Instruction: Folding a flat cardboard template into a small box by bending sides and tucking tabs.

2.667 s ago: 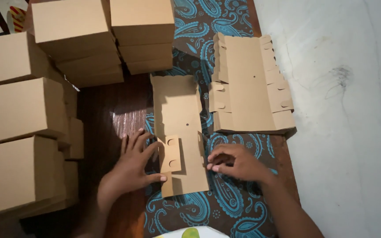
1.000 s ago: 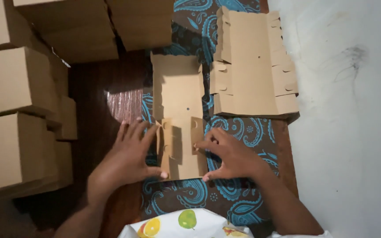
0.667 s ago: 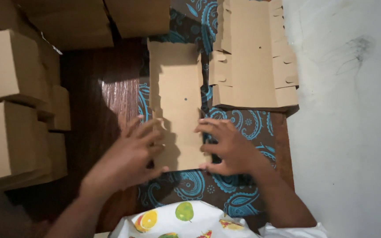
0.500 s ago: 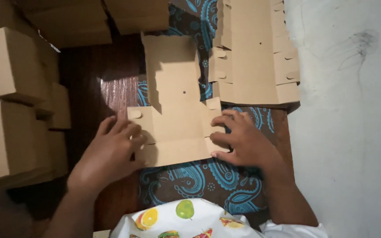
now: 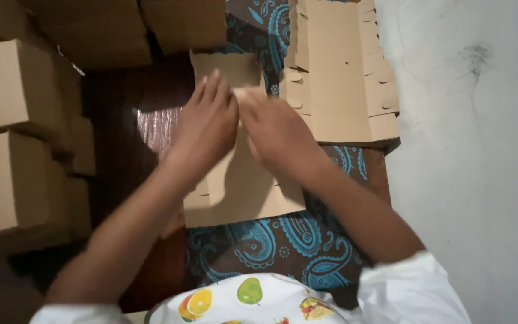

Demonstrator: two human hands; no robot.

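Stacks of closed cardboard boxes (image 5: 13, 120) fill the left side, and a pile of flat blanks (image 5: 337, 72) lies at far right on the blue patterned cloth (image 5: 283, 240). Between them lies the flat cardboard sheet (image 5: 241, 192) being worked. The left hand (image 5: 208, 123) and right hand (image 5: 274, 126) press together on its far flap, fingers bent over the card, seemingly mid-fold; the next move likely needs a firm crease.

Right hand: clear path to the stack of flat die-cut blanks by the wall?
Probably yes. The right hand rests on the flat cardboard sheet, and the stack of blanks lies just beyond it toward the wall, uncovered. Nothing sits between them; the left hand is on the other side.
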